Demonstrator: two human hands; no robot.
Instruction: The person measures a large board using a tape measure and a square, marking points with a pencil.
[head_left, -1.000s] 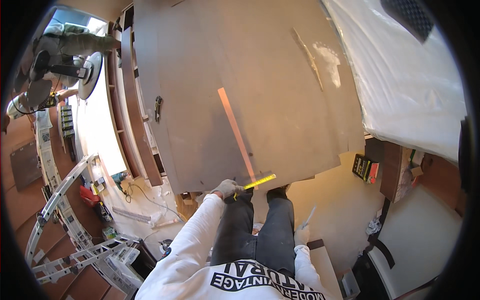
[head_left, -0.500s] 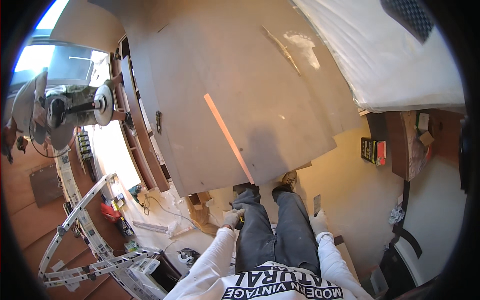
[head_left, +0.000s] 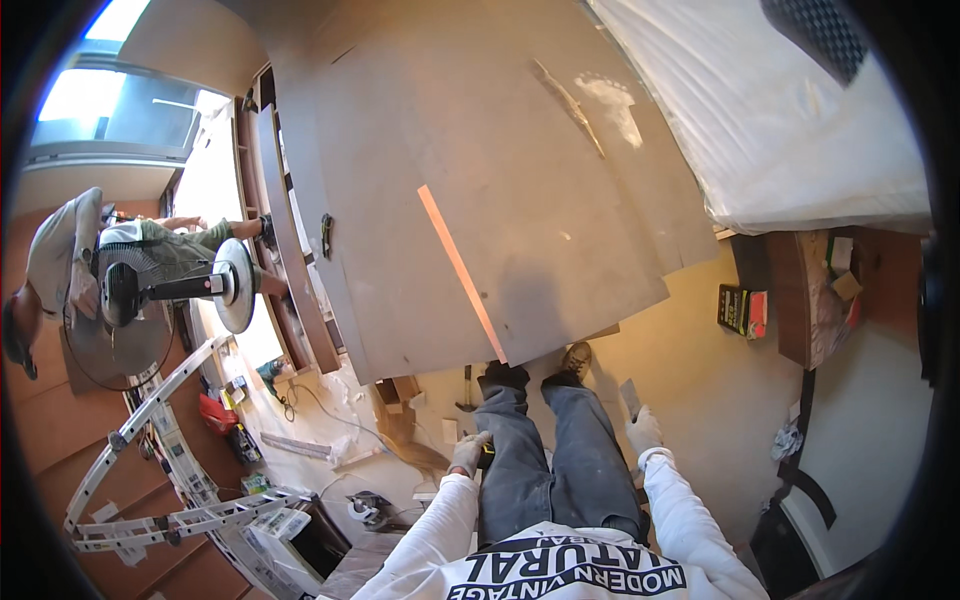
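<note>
My left hand point(head_left: 467, 453), in a pale glove, is closed beside my left thigh on a small yellow-and-black object point(head_left: 487, 455), mostly hidden by the fingers. Out beyond my right leg, my gloved right hand point(head_left: 644, 431) grips a putty knife point(head_left: 630, 398), its flat grey blade pointing away from me. Before my feet lies a large grey-brown board point(head_left: 400, 290). Across its near part runs a narrow orange strip point(head_left: 460, 270), reaching the near edge. A black hand tool point(head_left: 326, 236) rests by the board's left side.
A hammer point(head_left: 467, 390) lies on the floor by my left foot. Farther left are a folding ladder point(head_left: 100, 470), a standing fan point(head_left: 180, 288) and another person point(head_left: 62, 240) behind it. A plastic-covered white bulk point(head_left: 780, 130) borders the board at right, near a dark box point(head_left: 741, 311).
My right hand and the putty knife have risen slightly away from me. The hammer now shows more fully. At left, the other person's pose differs, and the whole view has shifted a little.
</note>
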